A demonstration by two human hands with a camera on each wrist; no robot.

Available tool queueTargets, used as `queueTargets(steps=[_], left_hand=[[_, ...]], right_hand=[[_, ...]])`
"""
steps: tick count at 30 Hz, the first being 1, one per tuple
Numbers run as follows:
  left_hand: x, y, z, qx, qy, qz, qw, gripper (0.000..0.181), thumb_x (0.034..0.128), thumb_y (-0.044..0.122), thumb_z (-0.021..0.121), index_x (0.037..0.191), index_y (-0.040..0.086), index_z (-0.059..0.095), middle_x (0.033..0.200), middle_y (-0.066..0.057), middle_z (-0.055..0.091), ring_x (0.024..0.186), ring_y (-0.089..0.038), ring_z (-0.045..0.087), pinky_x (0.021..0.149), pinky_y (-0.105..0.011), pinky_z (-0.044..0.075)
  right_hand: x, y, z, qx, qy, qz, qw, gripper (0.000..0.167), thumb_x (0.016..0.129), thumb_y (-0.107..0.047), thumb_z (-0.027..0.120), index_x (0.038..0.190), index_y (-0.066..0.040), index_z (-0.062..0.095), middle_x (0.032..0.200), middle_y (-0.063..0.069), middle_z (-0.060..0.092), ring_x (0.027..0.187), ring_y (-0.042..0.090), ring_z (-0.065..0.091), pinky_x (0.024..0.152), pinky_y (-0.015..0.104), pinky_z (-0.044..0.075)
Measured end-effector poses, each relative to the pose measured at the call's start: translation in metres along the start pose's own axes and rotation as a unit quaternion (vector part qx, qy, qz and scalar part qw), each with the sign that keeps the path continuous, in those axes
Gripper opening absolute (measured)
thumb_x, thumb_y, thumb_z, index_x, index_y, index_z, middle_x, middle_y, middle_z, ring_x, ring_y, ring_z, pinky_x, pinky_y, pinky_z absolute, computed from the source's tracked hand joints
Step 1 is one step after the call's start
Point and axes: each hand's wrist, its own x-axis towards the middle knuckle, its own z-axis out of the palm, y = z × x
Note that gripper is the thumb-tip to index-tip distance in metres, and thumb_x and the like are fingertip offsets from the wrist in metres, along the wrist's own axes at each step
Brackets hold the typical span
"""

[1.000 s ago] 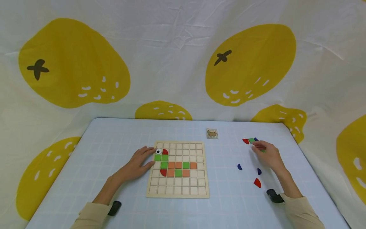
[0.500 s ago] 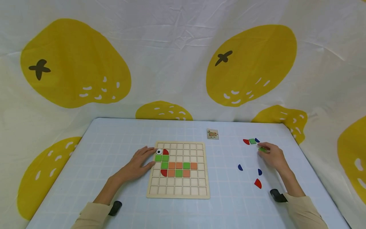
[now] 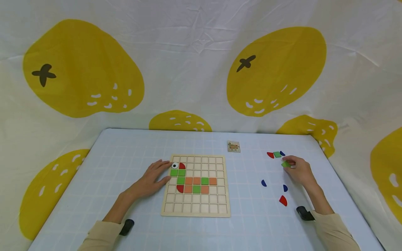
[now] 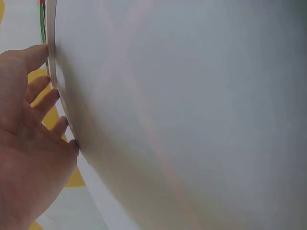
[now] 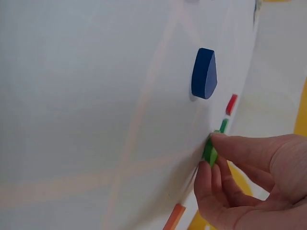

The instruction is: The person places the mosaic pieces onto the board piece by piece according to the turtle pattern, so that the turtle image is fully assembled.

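A wooden grid board (image 3: 196, 208) lies mid-table, bearing green, orange and red tiles and a round eye tile (image 3: 175, 166). My left hand (image 3: 151, 179) rests at the board's left edge, fingers extended and touching its rim; the left wrist view shows the fingertips along that edge. Over on the right, my right hand (image 3: 299, 170) pinches a green square tile (image 5: 210, 152) between thumb and fingers, low over the tabletop. Just beyond that hand lie a red quarter-round tile (image 3: 270, 155), another green square (image 3: 277, 154) and a blue half-round (image 3: 282, 153).
Nearer than the right hand are two blue half-round tiles (image 3: 263, 183) and a red quarter-round (image 3: 283, 200). An orange piece (image 5: 174, 217) shows low in the right wrist view. A small picture card (image 3: 233, 146) lies behind the board. A patterned curtain (image 3: 188, 69) hangs behind the table.
My right hand has drawn slightly right, away from the back row of tiles, and the green tile in its fingers now shows more plainly. The left hand stays at the board.
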Motion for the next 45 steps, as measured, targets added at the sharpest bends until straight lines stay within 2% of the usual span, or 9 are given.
queueTargets(steps=[16,25,32,38,45], left_hand=[[0.000,0.000,0.000,-0.001,0.002,0.002,1.0000,0.057,0.1031,0.025,0.065,0.154,0.009,0.047,0.157,-0.016,0.044,0.151,-0.045,0.023,0.118,-0.067,0.024],[0.000,0.001,0.000,-0.005,0.001,0.004,1.0000,0.057,0.1029,0.024,0.065,0.154,0.008,0.047,0.157,-0.016,0.044,0.151,-0.045,0.023,0.118,-0.067,0.023],[0.000,-0.001,-0.001,-0.004,0.001,0.005,1.0000,0.057,0.1030,0.025,0.065,0.154,0.009,0.047,0.157,-0.016,0.044,0.151,-0.045,0.023,0.118,-0.067,0.024],[-0.001,0.001,-0.002,-0.003,0.000,0.005,1.0000,0.056,0.1031,0.024,0.065,0.154,0.009,0.047,0.156,-0.016,0.044,0.151,-0.045,0.024,0.118,-0.067,0.024],[-0.001,0.001,-0.002,-0.002,0.004,0.007,1.0000,0.056,0.1032,0.025,0.064,0.154,0.008,0.047,0.156,-0.016,0.045,0.151,-0.046,0.024,0.117,-0.068,0.024]], right_hand=[[-0.007,-0.002,-0.003,0.002,0.003,0.007,1.0000,0.034,0.095,-0.006,0.073,0.124,0.009,0.064,0.120,0.032,0.061,0.105,0.045,0.056,0.096,0.059,0.052],[-0.009,-0.002,-0.002,0.006,0.014,-0.011,0.9998,0.029,0.095,-0.006,0.072,0.120,0.006,0.066,0.117,0.030,0.063,0.103,0.043,0.057,0.094,0.058,0.053],[-0.014,-0.007,0.002,0.011,0.041,-0.041,0.9983,0.022,0.097,-0.007,0.071,0.116,0.004,0.070,0.107,0.023,0.068,0.096,0.037,0.062,0.086,0.046,0.056],[-0.019,-0.020,0.006,0.019,0.035,-0.050,0.9980,0.022,0.098,-0.010,0.071,0.117,0.001,0.071,0.106,0.019,0.070,0.098,0.036,0.064,0.084,0.037,0.057],[-0.026,-0.040,0.012,0.033,0.031,-0.090,0.9949,0.020,0.095,-0.011,0.075,0.112,0.000,0.073,0.103,0.016,0.072,0.095,0.033,0.066,0.073,0.015,0.051]])
